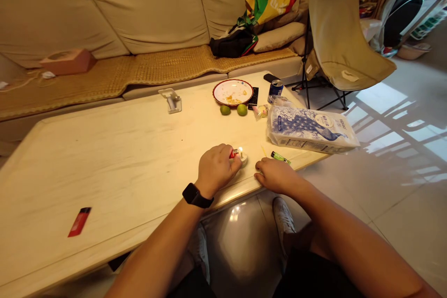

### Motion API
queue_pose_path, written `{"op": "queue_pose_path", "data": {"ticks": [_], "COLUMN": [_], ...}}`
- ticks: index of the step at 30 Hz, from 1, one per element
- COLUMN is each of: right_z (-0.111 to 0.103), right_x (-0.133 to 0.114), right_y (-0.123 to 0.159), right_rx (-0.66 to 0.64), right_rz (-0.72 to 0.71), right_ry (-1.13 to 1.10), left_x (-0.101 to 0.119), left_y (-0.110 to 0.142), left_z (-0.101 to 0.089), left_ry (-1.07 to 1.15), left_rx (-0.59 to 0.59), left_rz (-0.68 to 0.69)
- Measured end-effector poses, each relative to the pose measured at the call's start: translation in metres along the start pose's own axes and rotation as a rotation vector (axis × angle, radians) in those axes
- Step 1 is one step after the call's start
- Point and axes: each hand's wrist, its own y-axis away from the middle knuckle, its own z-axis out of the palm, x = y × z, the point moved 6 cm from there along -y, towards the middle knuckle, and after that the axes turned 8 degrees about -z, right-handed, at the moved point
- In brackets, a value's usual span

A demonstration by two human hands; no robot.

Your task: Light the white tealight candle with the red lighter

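Gripping a red lighter (234, 153) in closed fingers, the left hand (216, 167) holds its tip just above a small white candle (243, 160), and a small flame (240, 149) burns at the tip. The candle stands near the front edge of a pale table (115, 163). A black smartwatch (197, 195) circles the left wrist. The right hand (275, 176) rests apart on the table edge, loosely open and gripping nothing, just beside a green lighter (281, 157) and a thin yellow stick (263, 150). A second red lighter (79, 221) lies well left. Farther off are a plate (233, 92), two limes (233, 110), a drink can (275, 91) and a large tissue pack (310, 129).
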Motion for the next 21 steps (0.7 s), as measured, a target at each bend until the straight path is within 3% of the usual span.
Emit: {"op": "queue_pose_path", "data": {"ticks": [9, 21], "right_z": [0.000, 0.001], "right_x": [0.002, 0.002], "right_y": [0.001, 0.001], "right_rx": [0.009, -0.012], "right_rz": [0.001, 0.010], "right_ry": [-0.005, 0.010], "left_x": [-0.023, -0.049], "left_y": [0.002, 0.005], "left_z": [-0.009, -0.013], "left_ry": [0.144, 0.143], "left_rx": [0.041, 0.056], "left_rz": [-0.101, -0.192]}}
